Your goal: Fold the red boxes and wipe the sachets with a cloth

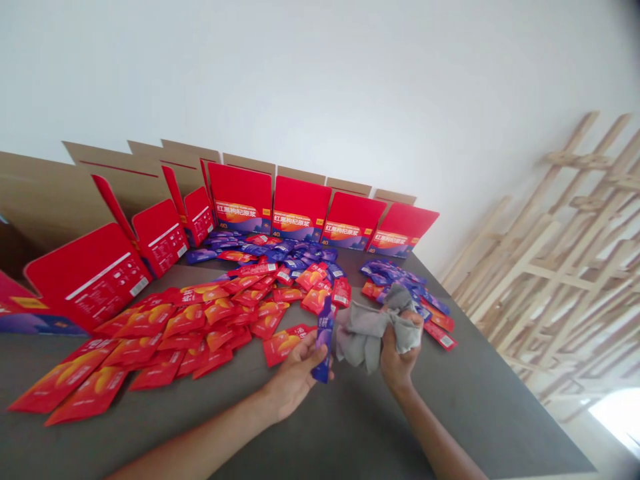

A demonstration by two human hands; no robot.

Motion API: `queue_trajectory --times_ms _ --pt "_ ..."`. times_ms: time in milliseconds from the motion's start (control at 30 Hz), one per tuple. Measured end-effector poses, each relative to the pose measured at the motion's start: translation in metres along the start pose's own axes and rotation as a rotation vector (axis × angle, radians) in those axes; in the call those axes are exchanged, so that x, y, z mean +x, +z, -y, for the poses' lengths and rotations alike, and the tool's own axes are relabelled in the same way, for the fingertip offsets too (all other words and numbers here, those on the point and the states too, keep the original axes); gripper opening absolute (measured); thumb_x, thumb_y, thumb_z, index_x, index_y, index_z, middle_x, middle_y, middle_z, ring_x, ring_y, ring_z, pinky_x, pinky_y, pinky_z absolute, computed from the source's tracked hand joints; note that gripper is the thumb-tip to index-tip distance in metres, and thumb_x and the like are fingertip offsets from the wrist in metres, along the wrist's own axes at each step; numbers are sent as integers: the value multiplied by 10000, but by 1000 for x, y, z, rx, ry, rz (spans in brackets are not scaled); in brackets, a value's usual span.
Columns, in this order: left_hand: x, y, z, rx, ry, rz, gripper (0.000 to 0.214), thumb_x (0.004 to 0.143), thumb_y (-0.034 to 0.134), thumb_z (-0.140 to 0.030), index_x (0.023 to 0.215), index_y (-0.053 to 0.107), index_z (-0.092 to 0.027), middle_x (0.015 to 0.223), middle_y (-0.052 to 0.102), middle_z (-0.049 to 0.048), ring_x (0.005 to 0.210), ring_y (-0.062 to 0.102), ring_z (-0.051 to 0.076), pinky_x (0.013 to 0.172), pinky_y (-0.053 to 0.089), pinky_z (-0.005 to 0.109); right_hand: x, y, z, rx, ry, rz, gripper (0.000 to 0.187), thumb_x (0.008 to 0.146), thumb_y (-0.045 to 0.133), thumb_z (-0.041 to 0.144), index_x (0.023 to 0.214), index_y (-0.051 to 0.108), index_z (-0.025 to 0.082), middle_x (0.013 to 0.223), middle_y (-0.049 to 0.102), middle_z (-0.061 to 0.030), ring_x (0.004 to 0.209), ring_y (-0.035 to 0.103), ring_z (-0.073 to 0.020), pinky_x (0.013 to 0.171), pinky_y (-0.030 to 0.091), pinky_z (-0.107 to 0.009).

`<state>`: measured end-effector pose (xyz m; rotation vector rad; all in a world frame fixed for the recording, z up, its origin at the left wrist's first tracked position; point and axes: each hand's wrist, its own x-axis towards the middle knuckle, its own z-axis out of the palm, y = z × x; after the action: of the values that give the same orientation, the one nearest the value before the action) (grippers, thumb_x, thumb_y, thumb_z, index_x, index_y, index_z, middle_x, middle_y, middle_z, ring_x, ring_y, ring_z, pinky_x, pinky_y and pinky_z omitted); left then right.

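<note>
Pinched in the fingers of my left hand (299,368) is a narrow purple sachet (324,337), held upright above the dark table. My right hand (400,347) is closed around a crumpled grey cloth (367,330), whose loose end hangs toward the sachet. Whether cloth and sachet touch, I cannot tell. A single red sachet (285,343) lies just behind my left hand. Beyond the cloth, a small pile of purple sachets (395,275) lies with a few red ones among them.
Many red sachets (190,327) spread over the left of the grey table (350,433). Mixed purple sachets (280,252) are heaped behind them. Open red boxes (300,207) line the back and left edges, against a white wall (350,80). Wooden frames (555,267) stand to the right.
</note>
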<state>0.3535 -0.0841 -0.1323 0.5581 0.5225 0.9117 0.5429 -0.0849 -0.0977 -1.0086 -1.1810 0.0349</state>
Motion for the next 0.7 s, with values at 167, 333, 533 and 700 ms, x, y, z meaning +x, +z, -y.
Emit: queue_trajectory --times_ms 167,333,533,700 --pt "5 -6 -6 108 120 -112 545 758 900 -409 1211 649 -239 1098 758 56 989 736 212 909 591 345 -10 -1 -5 -40 -123 128 159 987 591 313 989 435 282 909 635 -31 781 657 -222 701 528 -351" --pt "4 -11 8 321 172 -46 565 860 755 -561 1336 676 -267 1352 708 102 1320 611 301 1121 476 449 -28 6 -10 -88 -218 487 219 853 693 196 1015 572 277 855 675 -7 700 652 -196 646 505 -309" --pt "5 -6 1 122 148 -46 651 817 803 -529 1399 647 -282 1215 756 85 1209 674 281 1073 519 417 -32 13 1 -132 -193 932 311 780 685 155 1055 584 260 912 706 -32 772 665 -200 691 466 -280" --pt "5 -8 -8 83 174 -98 661 817 811 -455 1428 625 -284 1171 763 76 1164 692 260 1038 543 381 -34 13 4 -194 -290 1056 276 775 674 156 1030 613 240 889 692 -44 740 651 -202 662 435 -275"
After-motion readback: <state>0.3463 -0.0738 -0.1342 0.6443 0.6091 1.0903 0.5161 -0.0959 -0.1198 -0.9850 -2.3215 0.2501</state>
